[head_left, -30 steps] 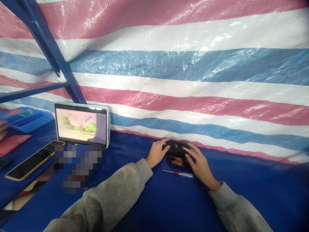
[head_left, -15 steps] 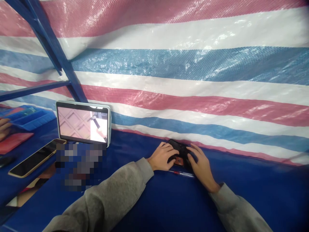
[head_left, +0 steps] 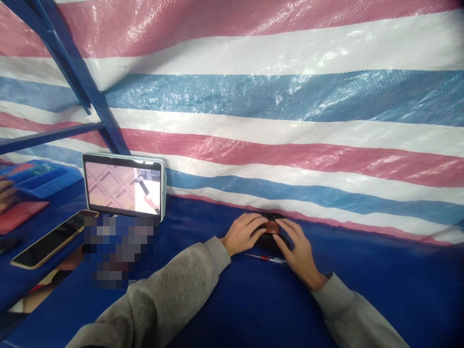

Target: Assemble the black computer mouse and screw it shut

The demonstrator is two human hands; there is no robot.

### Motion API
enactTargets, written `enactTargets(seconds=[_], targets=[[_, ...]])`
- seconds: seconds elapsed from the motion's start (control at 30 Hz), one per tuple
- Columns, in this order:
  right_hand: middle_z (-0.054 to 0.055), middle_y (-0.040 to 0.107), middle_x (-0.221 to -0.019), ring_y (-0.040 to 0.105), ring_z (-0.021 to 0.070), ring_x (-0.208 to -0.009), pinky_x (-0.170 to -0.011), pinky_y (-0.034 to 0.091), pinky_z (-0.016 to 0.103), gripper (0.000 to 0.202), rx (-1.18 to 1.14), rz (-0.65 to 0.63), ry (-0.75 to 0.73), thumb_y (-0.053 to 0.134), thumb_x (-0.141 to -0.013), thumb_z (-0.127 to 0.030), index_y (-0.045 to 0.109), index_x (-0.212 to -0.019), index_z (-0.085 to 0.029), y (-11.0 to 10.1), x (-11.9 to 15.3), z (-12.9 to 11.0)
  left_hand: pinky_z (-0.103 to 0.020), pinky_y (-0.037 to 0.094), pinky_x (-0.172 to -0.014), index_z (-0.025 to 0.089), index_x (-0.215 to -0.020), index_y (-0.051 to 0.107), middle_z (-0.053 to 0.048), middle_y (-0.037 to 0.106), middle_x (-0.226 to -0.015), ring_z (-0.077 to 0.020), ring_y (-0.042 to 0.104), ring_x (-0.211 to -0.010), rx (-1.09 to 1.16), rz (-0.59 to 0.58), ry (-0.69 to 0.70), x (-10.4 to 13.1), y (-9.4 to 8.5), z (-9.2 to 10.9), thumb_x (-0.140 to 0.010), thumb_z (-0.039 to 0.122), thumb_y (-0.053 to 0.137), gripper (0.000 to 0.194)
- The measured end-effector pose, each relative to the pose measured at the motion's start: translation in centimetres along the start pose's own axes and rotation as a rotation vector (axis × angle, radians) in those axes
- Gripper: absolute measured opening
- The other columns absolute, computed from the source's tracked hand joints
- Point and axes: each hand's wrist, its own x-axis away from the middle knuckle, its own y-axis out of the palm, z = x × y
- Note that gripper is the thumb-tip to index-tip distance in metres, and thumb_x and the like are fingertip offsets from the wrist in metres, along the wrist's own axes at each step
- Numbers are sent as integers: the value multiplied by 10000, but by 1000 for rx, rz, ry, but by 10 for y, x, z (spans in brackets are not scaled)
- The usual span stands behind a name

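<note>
My left hand and my right hand face each other over a small dark object near the back edge of the table. Between their fingertips is a small orange-brown piece, gripped from both sides. Beneath and around it shows a black object, largely hidden by my fingers, its kind unclear. A slim screwdriver with a red and clear handle lies just in front, its thin shaft pointing left.
A tablet leans upright at the back left. Before it lies a phone, with a blue tray and a red flat item farther left. Another person's hand shows at the left edge. A striped tarp hangs behind the table.
The orange-brown piece now shows higher up, between my fingertips; before, it lay lower by my left thumb. My fingers have drawn closer together.
</note>
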Motion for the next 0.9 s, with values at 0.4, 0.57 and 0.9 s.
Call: enactTargets(seconds=[0.4, 0.57, 0.9], targets=[[79, 694, -1004, 658, 214, -900, -854, 532, 379, 375, -29, 99, 126, 570, -900, -425, 626, -1198, -204, 0, -2, -4, -377, 477, -1066, 234, -1395, 446, -103, 551, -1341, -221, 557, -1238, 233, 36, -65, -1, 3, 1, -966, 358, 554, 459], [67, 691, -984, 655, 201, -873, -844, 528, 358, 377, -55, 91, 167, 587, -886, -428, 633, -1183, -200, 3, 1, -5, -351, 508, -1031, 240, -1379, 490, -83, 609, -1280, -205, 615, -1162, 275, 72, -121, 1, 9, -3, -956, 369, 567, 449], [56, 690, -929, 656, 200, -849, -838, 529, 355, 387, -68, 101, 183, 582, -886, -434, 629, -1189, -197, 3, -1, -5, -371, 527, -1008, 218, -1307, 564, -85, 649, -1227, -208, 644, -1112, 283, 80, -128, 2, 12, -7, -959, 382, 555, 385]])
